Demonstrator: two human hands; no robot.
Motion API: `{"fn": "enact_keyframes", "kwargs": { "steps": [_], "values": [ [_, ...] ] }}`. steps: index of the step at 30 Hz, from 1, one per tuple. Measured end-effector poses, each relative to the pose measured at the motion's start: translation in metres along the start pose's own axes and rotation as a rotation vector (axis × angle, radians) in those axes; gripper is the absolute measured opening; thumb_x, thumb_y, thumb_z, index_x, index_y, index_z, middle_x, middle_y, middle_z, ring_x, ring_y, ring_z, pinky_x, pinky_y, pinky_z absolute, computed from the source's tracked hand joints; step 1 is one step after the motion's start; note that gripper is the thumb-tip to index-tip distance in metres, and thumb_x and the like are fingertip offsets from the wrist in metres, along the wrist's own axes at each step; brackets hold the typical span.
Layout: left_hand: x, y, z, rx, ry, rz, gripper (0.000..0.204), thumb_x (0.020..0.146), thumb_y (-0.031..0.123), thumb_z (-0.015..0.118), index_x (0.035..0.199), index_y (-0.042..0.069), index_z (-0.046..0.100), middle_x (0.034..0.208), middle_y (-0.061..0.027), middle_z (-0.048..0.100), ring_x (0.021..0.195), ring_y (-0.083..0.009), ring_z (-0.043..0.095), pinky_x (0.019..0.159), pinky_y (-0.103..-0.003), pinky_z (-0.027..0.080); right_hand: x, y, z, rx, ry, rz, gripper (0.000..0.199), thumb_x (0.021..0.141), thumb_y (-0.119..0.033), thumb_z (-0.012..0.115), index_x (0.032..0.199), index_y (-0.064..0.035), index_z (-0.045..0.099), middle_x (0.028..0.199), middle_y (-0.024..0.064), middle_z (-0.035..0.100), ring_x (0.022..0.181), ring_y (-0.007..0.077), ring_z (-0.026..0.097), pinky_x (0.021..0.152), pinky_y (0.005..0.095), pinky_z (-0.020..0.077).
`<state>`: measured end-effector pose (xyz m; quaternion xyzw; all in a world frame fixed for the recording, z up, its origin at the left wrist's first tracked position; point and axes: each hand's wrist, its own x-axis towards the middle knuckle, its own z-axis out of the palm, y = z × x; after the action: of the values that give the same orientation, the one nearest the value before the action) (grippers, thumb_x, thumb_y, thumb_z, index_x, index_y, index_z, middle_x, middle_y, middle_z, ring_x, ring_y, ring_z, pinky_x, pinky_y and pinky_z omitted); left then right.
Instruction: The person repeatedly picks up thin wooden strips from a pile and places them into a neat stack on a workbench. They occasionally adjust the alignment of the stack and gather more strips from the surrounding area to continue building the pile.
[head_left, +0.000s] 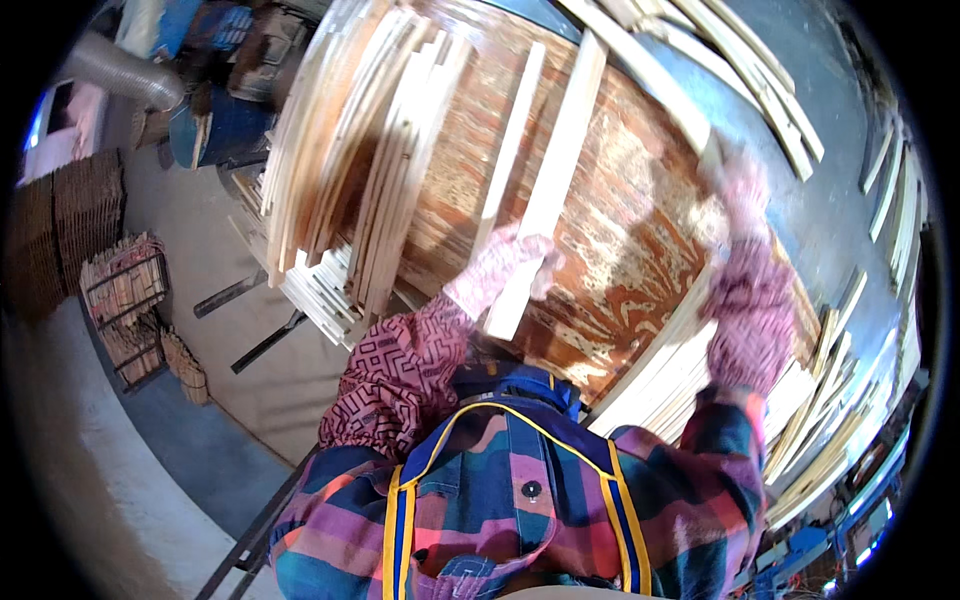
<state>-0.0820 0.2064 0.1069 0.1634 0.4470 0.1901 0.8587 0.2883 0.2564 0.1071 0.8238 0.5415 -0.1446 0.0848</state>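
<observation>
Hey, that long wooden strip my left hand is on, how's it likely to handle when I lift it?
The wooden strip looks straight along its length, so it's probably fairly stiff. It's narrow, so likely light for its length. Since your left hand is near one end, the far end may dip or swing.

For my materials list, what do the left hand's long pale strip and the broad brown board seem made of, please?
Long pale strip: likely wood, apparently unpainted, given creamy colour. Broad brown board: probably plywood, patchily worn, with swirling grain.
</observation>
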Motion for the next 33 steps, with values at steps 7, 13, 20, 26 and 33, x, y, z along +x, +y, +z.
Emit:
{"fn": "enact_keyframes", "kwargs": {
  "steps": [7,13,20,26,33],
  "values": [
    [-0.071,0.019,-0.135,0.551,0.037,0.341,0.020,0.093,0.012,0.059,0.107,0.000,0.068,0.096,-0.0091,0.070,0.074,-0.0136,0.066,0.067,-0.028,0.055,-0.188,-0.097,0.080,0.382,-0.260,0.276,0.071,0.073,-0.028,0.075,0.137,-0.0123,0.048,0.094,0.0170,0.070,0.083,0.0267,0.070,0.071,0.0401,0.0570],
    [-0.089,0.102,-0.286,1.638,0.683,0.446,0.069,0.089,0.036,0.065,0.149,0.018,0.034,0.153,-0.0149,0.030,0.135,-0.0274,0.039,0.109,-0.042,0.035,-0.247,-0.156,0.144,0.816,-0.093,0.380,0.088,0.071,-0.026,0.079,0.147,-0.0177,0.037,0.114,0.0207,0.066,0.098,0.0297,0.067,0.087,0.0412,0.0528],
    [-0.063,0.163,-0.272,1.774,1.086,0.178,0.098,0.080,0.047,0.072,0.155,0.024,0.012,0.157,-0.0220,0.017,0.139,-0.0397,0.031,0.111,-0.049,0.034,-0.251,-0.174,0.151,2.214,-0.332,0.438,0.041,0.092,-0.021,0.053,0.129,-0.0023,0.051,0.104,0.0170,0.066,0.082,0.0260,0.066,0.071,0.0391,0.0567],
    [-0.056,0.195,-0.267,1.719,1.029,-0.046,0.113,0.068,0.048,0.081,0.155,0.021,0.012,0.149,-0.0255,0.033,0.134,-0.0390,0.040,0.105,-0.047,0.041,-0.259,-0.208,0.113,2.273,-0.367,0.638,0.033,0.093,-0.026,0.057,0.113,0.0004,0.057,0.088,0.0153,0.066,0.072,0.0259,0.065,0.064,0.0391,0.0569],
    [-0.066,0.188,-0.289,1.604,0.891,0.298,0.112,0.064,0.027,0.083,0.153,0.010,0.017,0.141,-0.0296,0.042,0.126,-0.0439,0.046,0.108,-0.045,0.037,-0.288,-0.156,0.104,1.684,-0.141,0.663,0.017,0.088,-0.018,0.069,0.096,-0.0040,0.065,0.086,0.0053,0.067,0.072,0.0152,0.063,0.061,0.0274,0.0505]
  ]
}}
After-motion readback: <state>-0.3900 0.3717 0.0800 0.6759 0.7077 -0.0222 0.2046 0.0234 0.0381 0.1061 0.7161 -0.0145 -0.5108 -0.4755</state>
